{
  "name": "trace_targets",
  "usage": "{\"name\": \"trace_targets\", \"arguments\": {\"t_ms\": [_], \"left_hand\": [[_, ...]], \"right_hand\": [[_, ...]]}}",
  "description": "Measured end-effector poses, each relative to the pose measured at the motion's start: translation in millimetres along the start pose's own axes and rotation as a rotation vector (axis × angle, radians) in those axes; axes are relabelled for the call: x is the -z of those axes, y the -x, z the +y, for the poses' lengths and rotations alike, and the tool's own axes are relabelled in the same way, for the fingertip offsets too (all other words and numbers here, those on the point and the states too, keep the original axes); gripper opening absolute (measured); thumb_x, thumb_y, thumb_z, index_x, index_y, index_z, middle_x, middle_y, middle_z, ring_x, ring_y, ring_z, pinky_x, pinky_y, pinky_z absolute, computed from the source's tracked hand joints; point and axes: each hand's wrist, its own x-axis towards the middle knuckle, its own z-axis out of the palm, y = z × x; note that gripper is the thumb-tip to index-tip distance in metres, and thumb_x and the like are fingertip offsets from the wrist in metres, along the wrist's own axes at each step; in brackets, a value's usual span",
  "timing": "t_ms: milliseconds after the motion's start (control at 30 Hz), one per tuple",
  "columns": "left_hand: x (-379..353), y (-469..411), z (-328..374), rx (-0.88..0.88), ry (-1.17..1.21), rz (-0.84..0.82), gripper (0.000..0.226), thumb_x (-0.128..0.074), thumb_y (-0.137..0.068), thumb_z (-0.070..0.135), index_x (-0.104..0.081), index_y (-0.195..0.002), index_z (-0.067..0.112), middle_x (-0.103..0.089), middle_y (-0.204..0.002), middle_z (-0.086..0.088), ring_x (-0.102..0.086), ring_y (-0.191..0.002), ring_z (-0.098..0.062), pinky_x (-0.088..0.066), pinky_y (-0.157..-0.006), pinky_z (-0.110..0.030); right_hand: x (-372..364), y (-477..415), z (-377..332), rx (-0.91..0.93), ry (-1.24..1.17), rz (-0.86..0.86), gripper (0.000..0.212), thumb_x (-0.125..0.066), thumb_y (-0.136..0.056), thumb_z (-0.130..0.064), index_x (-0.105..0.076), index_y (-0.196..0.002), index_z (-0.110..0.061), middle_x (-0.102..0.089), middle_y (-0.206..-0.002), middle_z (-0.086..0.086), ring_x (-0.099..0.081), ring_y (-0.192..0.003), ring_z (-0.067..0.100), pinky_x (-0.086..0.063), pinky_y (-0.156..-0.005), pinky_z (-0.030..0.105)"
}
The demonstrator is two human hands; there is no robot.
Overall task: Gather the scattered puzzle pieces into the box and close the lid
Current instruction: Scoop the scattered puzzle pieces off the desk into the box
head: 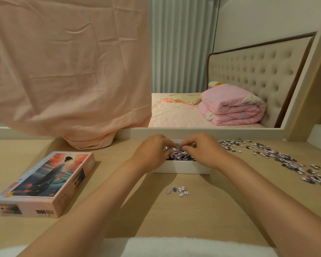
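Gathering step in hand: left hand (152,153) and right hand (202,151) held over white box (182,166) at desk (202,210) centre, pieces pinched in both grips. Large scatter (278,156) at right, small cluster (179,191) near front uncollected; lid (44,182) left aside. Next: scatter to be swept in.

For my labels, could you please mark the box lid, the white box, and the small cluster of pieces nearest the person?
box lid (48,179): head view, printed top.
white box (182,168): head view, near wall.
small cluster of pieces (180,191): head view, middle.

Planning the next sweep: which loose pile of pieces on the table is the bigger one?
The scattered pieces on the right, a wide band toward the table edge. The small cluster in front of the white box is only a handful.
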Motion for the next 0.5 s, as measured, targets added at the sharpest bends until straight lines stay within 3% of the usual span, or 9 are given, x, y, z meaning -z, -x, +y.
{"name": "trace_targets", "arguments": {"t_ms": [133,200,267,333,400,500], "left_hand": [[7.5,27.3,7.0,-0.082,0.049,0.034,0.013,-0.064,-0.087,0.029,-0.069,-0.098,0.031,-0.056,-0.088,0.015,-0.055,-0.079,-0.006,-0.05,-0.074,-0.033],[10.2,41.3,7.7,-0.058,0.049,-0.05,0.015,-0.063,-0.083,0.03,-0.066,-0.098,0.032,-0.059,-0.086,0.016,-0.056,-0.077,-0.005,-0.05,-0.074,-0.035],[9.5,51.7,5.4,-0.025,0.028,-0.181,0.018,-0.064,-0.083,0.033,-0.067,-0.1,0.033,-0.063,-0.087,0.015,-0.056,-0.077,-0.005,-0.051,-0.076,-0.033],[5.2,59.9,2.6,-0.019,0.017,-0.273,0.024,-0.068,-0.082,0.04,-0.07,-0.104,0.033,-0.064,-0.092,0.015,-0.056,-0.078,-0.002,-0.051,-0.079,-0.03],[1.2,65.5,0.8,-0.03,0.015,-0.321,0.032,-0.07,-0.08,0.048,-0.071,-0.109,0.034,-0.062,-0.097,0.013,-0.057,-0.083,-0.003,-0.05,-0.082,-0.029],[-2.3,67.9,0.2,-0.068,0.044,-0.321,0.024,-0.073,-0.082,0.04,-0.075,-0.104,0.03,-0.063,-0.098,0.006,-0.06,-0.086,-0.008,-0.049,-0.083,-0.031]], "right_hand": [[-0.6,24.2,-10.3,0.087,-0.02,-0.147,0.015,-0.069,-0.086,-0.025,-0.078,-0.09,-0.036,-0.07,-0.079,-0.021,-0.059,-0.069,-0.009,-0.043,-0.067,0.015],[-3.2,36.2,-12.9,0.078,0.021,-0.312,0.012,-0.073,-0.082,-0.027,-0.077,-0.091,-0.033,-0.07,-0.076,-0.018,-0.059,-0.063,-0.008,-0.044,-0.063,0.015],[-8.7,45.0,-12.6,0.068,0.1,-0.415,0.022,-0.078,-0.079,-0.032,-0.076,-0.101,-0.029,-0.07,-0.079,-0.014,-0.058,-0.063,-0.006,-0.046,-0.064,0.018],[-14.2,49.7,-9.5,0.059,0.162,-0.434,0.034,-0.079,-0.079,-0.037,-0.074,-0.11,-0.027,-0.072,-0.094,-0.013,-0.063,-0.081,-0.001,-0.051,-0.078,0.023],[-18.0,51.9,-6.8,0.045,0.139,-0.413,0.034,-0.078,-0.081,-0.036,-0.074,-0.113,-0.026,-0.073,-0.105,-0.014,-0.064,-0.093,-0.001,-0.049,-0.085,0.018],[-21.5,52.7,-4.1,0.039,0.105,-0.348,0.018,-0.078,-0.081,-0.03,-0.079,-0.099,-0.027,-0.075,-0.095,-0.014,-0.062,-0.077,-0.008,-0.04,-0.068,0.003]]}}
